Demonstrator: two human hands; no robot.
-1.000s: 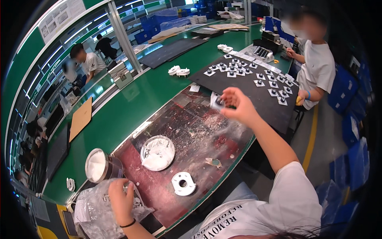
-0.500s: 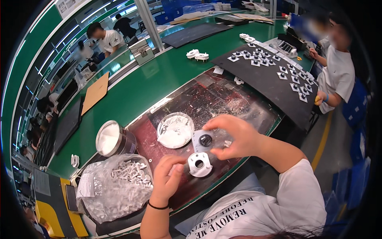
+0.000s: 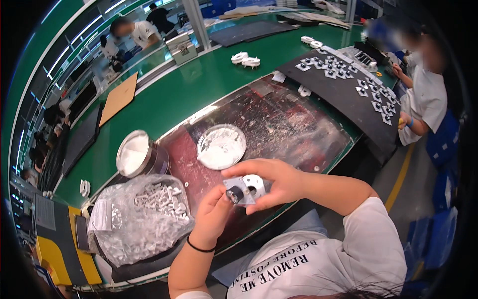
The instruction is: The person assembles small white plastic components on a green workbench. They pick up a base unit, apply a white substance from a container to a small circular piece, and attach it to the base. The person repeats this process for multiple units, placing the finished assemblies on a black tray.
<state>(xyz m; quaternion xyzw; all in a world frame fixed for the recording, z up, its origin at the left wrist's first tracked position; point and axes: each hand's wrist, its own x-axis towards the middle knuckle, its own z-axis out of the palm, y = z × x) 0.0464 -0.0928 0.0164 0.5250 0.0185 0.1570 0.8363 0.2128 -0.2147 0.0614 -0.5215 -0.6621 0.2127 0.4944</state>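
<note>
Both my hands meet over the table's front part, around two small pieces. A thin pale square plate with a black round part (image 3: 234,195) is pinched at the fingertips of my left hand (image 3: 211,213). Behind the plate, a white round housing (image 3: 255,182) with a dark hole shows within the curled fingers of my right hand (image 3: 285,183). The index finger and thumb of my right hand also reach the plate's edges. Whether plate and housing touch, I cannot tell. Just beyond my hands lies a round dish of white material (image 3: 221,147).
A tub of white material (image 3: 135,153) and a see-through bag of small white parts (image 3: 142,219) stand at left. A black board (image 3: 338,94) bearing several plates with black parts lies far right, beside a co-worker (image 3: 425,94). White housings (image 3: 245,60) sit on the green table.
My right hand has moved left with the plate, turning it so the black part faces my left hand. The white housing now sits behind the plate. My left hand has moved in.
</note>
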